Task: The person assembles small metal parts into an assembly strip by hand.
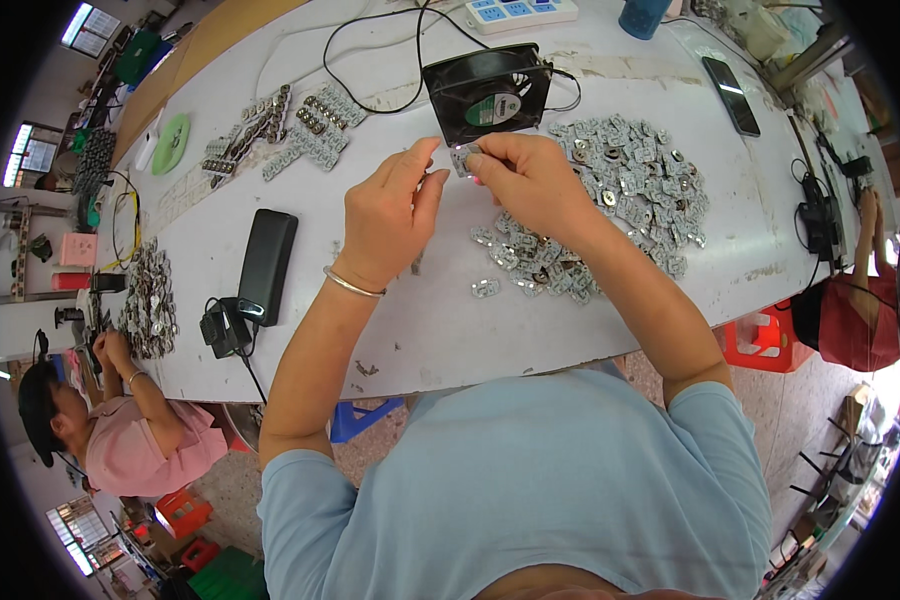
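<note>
Between the thumb and fingers of my right hand [542, 185] is a small silvery metal part [462, 160], held just in front of a black fan [485, 95]. My left hand [390, 215], with a bangle at the wrist, is raised close beside it. Its thumb and forefinger are apart, and I see nothing between them. A large heap of similar metal parts [635, 185] spreads beside and below my right hand. One loose metal part [485, 288] lies at the heap's near edge.
Rows of metal parts [315, 130] lie at the far left, near a green oval dish [171, 144]. Closer are a black box [267, 265] and adapter [223, 328]. A phone [731, 96] and power strip [520, 12] lie farther back. Co-workers sit left [135, 440] and right [860, 315].
</note>
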Action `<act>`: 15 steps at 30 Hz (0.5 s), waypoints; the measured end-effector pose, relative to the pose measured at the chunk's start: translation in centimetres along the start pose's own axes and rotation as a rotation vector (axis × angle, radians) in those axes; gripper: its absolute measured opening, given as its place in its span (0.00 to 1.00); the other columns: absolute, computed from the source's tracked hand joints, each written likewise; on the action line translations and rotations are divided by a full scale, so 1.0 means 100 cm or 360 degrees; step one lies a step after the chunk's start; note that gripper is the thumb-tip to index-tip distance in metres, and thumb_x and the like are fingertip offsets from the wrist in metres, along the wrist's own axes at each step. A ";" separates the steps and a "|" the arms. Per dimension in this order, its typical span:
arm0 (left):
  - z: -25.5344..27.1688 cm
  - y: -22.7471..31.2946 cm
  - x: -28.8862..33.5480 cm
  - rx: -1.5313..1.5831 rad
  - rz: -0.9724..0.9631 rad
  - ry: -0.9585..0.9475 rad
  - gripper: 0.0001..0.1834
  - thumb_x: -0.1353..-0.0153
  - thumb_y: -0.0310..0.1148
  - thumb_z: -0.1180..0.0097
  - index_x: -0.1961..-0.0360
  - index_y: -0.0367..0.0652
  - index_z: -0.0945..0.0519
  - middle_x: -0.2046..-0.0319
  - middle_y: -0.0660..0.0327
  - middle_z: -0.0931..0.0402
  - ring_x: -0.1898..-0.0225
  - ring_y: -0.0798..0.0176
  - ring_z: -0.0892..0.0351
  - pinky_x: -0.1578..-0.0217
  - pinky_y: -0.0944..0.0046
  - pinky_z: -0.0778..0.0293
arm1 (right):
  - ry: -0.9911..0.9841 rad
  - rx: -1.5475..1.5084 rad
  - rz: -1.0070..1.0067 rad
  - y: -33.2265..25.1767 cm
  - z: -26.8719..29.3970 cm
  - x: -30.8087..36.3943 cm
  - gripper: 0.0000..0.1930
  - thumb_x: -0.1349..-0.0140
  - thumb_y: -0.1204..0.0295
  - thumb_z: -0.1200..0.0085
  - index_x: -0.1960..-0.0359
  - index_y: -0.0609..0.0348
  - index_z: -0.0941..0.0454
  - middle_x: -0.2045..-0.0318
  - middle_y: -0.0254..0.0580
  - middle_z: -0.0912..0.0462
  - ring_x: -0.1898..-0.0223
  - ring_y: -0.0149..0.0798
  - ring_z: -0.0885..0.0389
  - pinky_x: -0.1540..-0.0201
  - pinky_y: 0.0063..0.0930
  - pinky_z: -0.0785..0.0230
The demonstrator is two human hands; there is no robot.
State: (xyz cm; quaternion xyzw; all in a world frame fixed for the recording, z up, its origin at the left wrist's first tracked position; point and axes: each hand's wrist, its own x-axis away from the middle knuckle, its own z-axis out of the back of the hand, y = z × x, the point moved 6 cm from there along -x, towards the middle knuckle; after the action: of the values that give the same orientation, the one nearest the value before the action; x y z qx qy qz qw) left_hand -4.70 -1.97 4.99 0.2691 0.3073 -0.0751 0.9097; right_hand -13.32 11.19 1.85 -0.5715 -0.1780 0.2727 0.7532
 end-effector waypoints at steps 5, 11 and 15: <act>-0.001 0.008 0.001 0.0000 -0.0122 0.0023 0.12 0.45 0.22 0.37 0.58 0.36 0.20 0.68 0.57 0.19 0.77 0.65 0.23 0.78 0.70 0.27 | -0.0013 -0.0143 -0.0106 -0.005 -0.001 0.001 0.13 0.39 0.67 0.46 0.76 0.66 0.23 0.85 0.36 0.27 0.83 0.26 0.30 0.78 0.26 0.37; -0.002 0.017 0.007 0.0034 -0.0161 0.0016 0.10 0.45 0.21 0.37 0.61 0.36 0.20 0.69 0.56 0.19 0.77 0.64 0.22 0.77 0.70 0.26 | -0.0057 -0.0288 -0.0282 -0.003 -0.001 0.013 0.13 0.39 0.67 0.46 0.76 0.65 0.24 0.85 0.34 0.27 0.82 0.25 0.28 0.79 0.25 0.36; -0.002 0.025 0.013 0.0276 0.0280 -0.0237 0.11 0.45 0.22 0.38 0.60 0.37 0.21 0.69 0.56 0.19 0.76 0.62 0.21 0.75 0.67 0.25 | -0.0169 -0.0004 -0.0241 0.011 0.004 0.031 0.11 0.40 0.69 0.47 0.73 0.66 0.22 0.84 0.41 0.26 0.83 0.32 0.27 0.76 0.29 0.34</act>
State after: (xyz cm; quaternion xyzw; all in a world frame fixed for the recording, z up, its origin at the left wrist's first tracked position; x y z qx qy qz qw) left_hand -3.02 0.32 5.16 0.3663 0.2067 -0.0411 0.9063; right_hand -11.29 13.59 0.81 -0.5421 -0.2609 0.2446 0.7604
